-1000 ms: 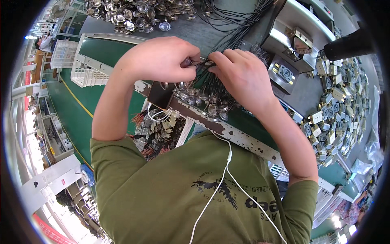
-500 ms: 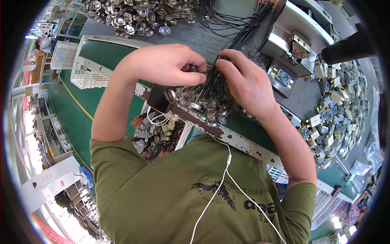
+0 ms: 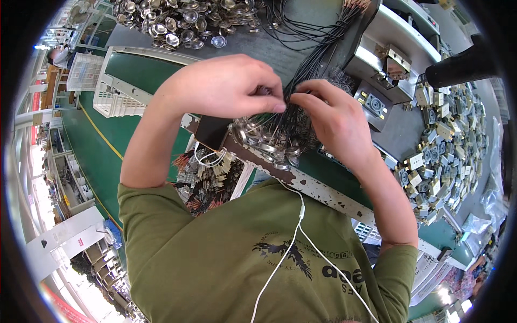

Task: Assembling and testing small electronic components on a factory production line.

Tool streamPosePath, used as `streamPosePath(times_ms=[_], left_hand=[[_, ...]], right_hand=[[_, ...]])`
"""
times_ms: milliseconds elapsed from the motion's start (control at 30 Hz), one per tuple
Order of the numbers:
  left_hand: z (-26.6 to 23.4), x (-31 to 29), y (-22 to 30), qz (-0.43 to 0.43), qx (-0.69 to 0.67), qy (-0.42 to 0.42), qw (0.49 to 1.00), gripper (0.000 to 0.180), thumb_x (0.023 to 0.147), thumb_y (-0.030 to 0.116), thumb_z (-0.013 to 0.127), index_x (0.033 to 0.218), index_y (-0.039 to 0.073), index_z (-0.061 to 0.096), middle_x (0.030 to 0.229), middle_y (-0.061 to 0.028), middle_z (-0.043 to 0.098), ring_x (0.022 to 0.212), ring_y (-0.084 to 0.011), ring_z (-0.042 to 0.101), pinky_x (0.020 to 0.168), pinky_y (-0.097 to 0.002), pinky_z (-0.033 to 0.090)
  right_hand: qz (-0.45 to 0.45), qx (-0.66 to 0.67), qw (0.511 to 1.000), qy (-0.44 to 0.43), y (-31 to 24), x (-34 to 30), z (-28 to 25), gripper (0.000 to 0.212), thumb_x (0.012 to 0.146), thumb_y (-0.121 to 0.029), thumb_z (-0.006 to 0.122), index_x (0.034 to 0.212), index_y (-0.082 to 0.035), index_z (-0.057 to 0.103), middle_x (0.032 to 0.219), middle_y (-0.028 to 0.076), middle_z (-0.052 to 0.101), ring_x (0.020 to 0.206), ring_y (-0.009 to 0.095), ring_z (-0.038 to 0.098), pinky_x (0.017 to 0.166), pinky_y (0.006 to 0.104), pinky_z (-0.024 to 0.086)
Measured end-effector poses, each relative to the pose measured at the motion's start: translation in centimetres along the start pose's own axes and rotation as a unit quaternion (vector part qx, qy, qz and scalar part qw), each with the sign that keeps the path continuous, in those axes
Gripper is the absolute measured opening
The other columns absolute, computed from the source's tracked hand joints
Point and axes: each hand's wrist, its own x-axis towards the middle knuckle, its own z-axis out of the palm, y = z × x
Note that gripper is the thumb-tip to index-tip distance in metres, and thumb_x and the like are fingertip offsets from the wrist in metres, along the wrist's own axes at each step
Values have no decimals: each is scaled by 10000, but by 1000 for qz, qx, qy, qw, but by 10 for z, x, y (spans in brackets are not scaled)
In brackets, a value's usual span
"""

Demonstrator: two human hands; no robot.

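My left hand (image 3: 237,89) is bent over the bench edge with thumb and forefinger pinched together. What lies in that pinch is too small to make out. Close beside it, my right hand (image 3: 336,116) has its thumb and fingers closed on a black wire. Both sets of fingertips nearly meet over a bundle of black wires (image 3: 318,56) that runs back across the bench. Below the fingers, several round shiny metal caps (image 3: 264,144) sit bunched among the wires at the near edge.
A heap of metal caps (image 3: 186,21) lies at the back left. To the right are a metal fixture (image 3: 396,64), a black cylindrical arm (image 3: 462,63) and a pile of pale socket parts (image 3: 444,145). A phone (image 3: 211,132) with a white cable rests by the near rail (image 3: 323,192).
My left fingertips have shifted slightly right. My right hand has moved a little right and nearer to me, and the wires beneath have shifted with the hands.
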Motion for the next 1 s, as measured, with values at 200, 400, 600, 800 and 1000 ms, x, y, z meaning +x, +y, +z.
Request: streamPosePath(times_ms=[200, 400, 600, 800, 1000], left_hand=[[21, 1, -2, 15, 46, 154, 987, 150, 981, 169, 655, 1078, 58, 685, 783, -110, 647, 728, -319, 660, 682, -410, 512], [34, 8, -7, 130, 221, 198, 946, 148, 909, 109, 687, 1057, 103, 691, 810, -65, 644, 784, -303, 659, 692, -424, 525], [6, 8, -20, 151, 177, 223, 947, 93, 885, 137, 696, 969, 131, 736, 911, -43, 695, 872, -279, 687, 722, -404, 556], [2, -2, -33, 147, 172, 170, 959, 333, 848, 18, 712, 1162, 124, 749, 871, -62, 686, 843, -253, 683, 734, -374, 548], [-10, -4, 7, -87, 99, 204, 970, 215, 916, 84, 729, 1130, 80, 706, 878, -70, 706, 761, -211, 686, 688, -313, 533]], right_hand=[[7, -32, 999, -34, -3, -1, -14, 436, 764, 101, 639, 1139, -98, 737, 1034, 101, 660, 890, 293, 682, 763, 406, 559], [1, -34, 999, -16, -5, 0, -19, 444, 745, 91, 649, 1139, -93, 741, 1029, 98, 659, 914, 293, 677, 772, 412, 553], [-5, -81, 994, -79, -9, -4, -28, 380, 718, 67, 657, 1074, -55, 708, 1048, 102, 670, 935, 297, 677, 801, 406, 560], [-1, -40, 992, -124, -13, -15, -39, 328, 719, 69, 679, 1029, -37, 659, 1046, 100, 677, 929, 317, 677, 795, 408, 564], [-14, 146, 986, -79, -50, -47, -73, 639, 688, -188, 968, 1231, -61, 655, 937, 93, 661, 766, 264, 653, 628, 367, 522]])
